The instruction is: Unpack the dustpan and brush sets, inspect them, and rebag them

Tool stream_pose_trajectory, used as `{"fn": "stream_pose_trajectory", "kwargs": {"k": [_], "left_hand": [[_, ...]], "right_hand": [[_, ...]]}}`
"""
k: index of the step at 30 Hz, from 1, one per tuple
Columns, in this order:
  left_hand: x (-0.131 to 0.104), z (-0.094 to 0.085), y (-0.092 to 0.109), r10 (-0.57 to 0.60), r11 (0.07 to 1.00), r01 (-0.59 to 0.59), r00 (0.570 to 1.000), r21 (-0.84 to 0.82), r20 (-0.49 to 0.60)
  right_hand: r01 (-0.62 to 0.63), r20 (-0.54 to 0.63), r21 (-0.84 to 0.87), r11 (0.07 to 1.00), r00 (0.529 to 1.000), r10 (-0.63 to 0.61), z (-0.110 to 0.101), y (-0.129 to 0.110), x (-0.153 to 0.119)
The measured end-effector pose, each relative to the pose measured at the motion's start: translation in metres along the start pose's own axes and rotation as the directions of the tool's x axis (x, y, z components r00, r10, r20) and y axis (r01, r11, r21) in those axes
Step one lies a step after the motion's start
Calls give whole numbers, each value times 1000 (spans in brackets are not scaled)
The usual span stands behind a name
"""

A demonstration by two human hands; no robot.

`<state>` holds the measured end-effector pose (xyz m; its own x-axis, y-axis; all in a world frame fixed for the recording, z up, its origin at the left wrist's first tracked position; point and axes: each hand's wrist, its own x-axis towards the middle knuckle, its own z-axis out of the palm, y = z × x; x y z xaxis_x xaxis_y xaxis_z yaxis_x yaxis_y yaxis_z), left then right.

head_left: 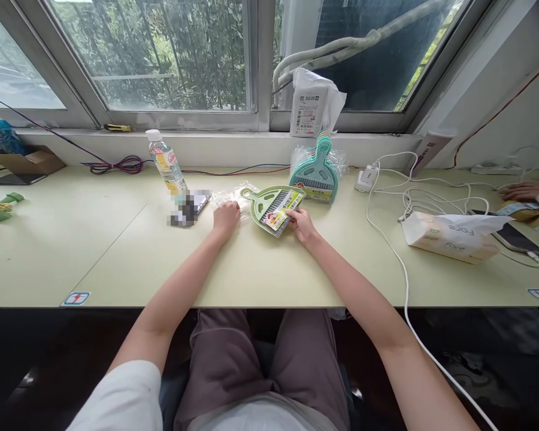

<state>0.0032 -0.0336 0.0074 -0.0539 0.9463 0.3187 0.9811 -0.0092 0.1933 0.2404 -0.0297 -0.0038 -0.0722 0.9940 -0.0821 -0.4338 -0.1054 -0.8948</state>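
A light green dustpan and brush set point(266, 206) with a printed label lies tilted over the pale table, its handle pointing left. My right hand point(302, 225) pinches its right edge at the label. Beside it, my left hand point(227, 220) is closed on a clear plastic bag point(233, 194) at the far side of the fingers. Farther back, a stack of teal dustpans point(315, 173) stands upright in crinkled clear plastic near the window wall.
A bottle point(166, 161) and a phone point(191, 206) are left of my left hand. To the right are a charger point(366, 178), white cables and a tissue pack point(451, 236). Another person's hand point(521, 191) rests at the far right. Green bundles point(0, 209) lie far left.
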Motion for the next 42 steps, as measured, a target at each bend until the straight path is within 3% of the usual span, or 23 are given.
{"fn": "stream_pose_trajectory", "kwargs": {"k": [6,14,20,30,38,42], "left_hand": [[3,-6,-6,-101,993,96,992,-63,-82],[10,-14,-31,-180,983,171,969,-65,-170],[8,-14,-32,-202,979,197,959,-44,-196],[-4,-15,-6,2,997,-17,977,-72,-214],[-9,-14,6,137,929,-243,926,-278,-351],[-11,-10,14,170,872,-310,918,-379,-359]], "right_hand": [[-28,126,-55,998,991,35,2,2,-3],[-58,112,-53,997,992,63,7,-1,-7],[-72,136,-78,994,987,82,8,2,-8],[12,-113,40,999,994,-8,2,3,3],[-22,100,-26,999,995,24,16,1,-13],[-22,111,5,1000,994,22,21,5,-16]]}}
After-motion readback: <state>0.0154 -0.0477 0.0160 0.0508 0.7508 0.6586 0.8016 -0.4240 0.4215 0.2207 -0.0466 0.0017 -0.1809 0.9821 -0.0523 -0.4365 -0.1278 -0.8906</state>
